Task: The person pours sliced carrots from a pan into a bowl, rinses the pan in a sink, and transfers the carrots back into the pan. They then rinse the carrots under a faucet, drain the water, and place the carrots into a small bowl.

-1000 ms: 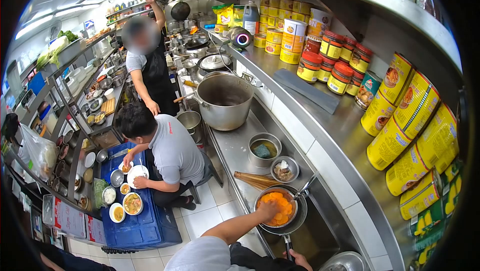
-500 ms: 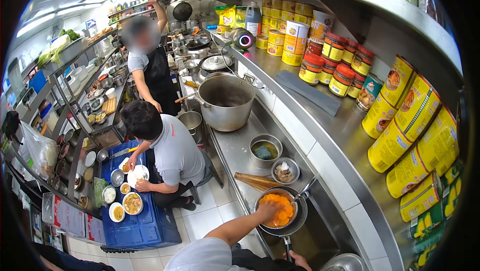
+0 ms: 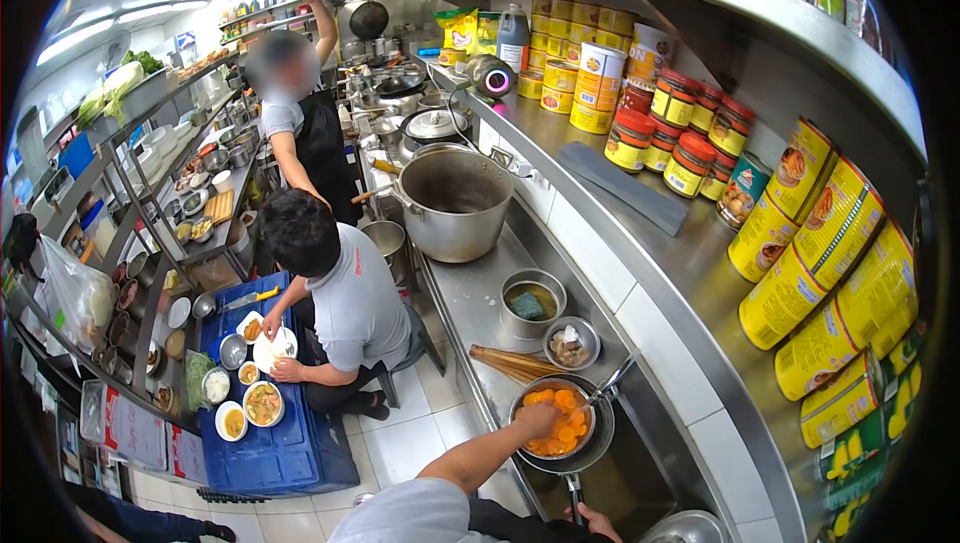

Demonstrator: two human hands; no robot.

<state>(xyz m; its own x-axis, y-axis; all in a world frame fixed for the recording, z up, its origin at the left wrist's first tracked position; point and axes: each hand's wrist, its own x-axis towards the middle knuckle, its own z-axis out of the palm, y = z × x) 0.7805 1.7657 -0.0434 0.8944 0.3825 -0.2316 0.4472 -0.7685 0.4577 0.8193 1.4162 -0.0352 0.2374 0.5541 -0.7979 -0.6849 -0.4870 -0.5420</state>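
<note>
Head camera, kitchen sink: my left hand (image 3: 540, 421) reaches in among the carrot slices (image 3: 570, 434), which lie in a metal bowl (image 3: 552, 383) nested in a pan (image 3: 604, 435). Half a second ago the hand spread farther over the batch; now more orange shows beyond my fingers, at the bowl's far side. That shift tells me the batch is being worked by touch and remains in the bowl. Whether those fingers are clenched on a slice, I cannot tell, since the tips are lost among the pieces. Below, my right hand (image 3: 597, 523) appears wrapped around the pan's black handle (image 3: 575, 491), close to the frame's lower edge, much as before. A metal utensil (image 3: 612, 381) leans on the bowl's rim; wooden sticks (image 3: 505, 361) and a bowl of pale pieces (image 3: 571, 343) rest just beside on the steel surface (image 3: 470, 303). To my left, a seated co-worker's hand (image 3: 270, 326) has moved off a small dish (image 3: 252, 324) to a white plate (image 3: 265, 355), well apart from my pan.
</note>
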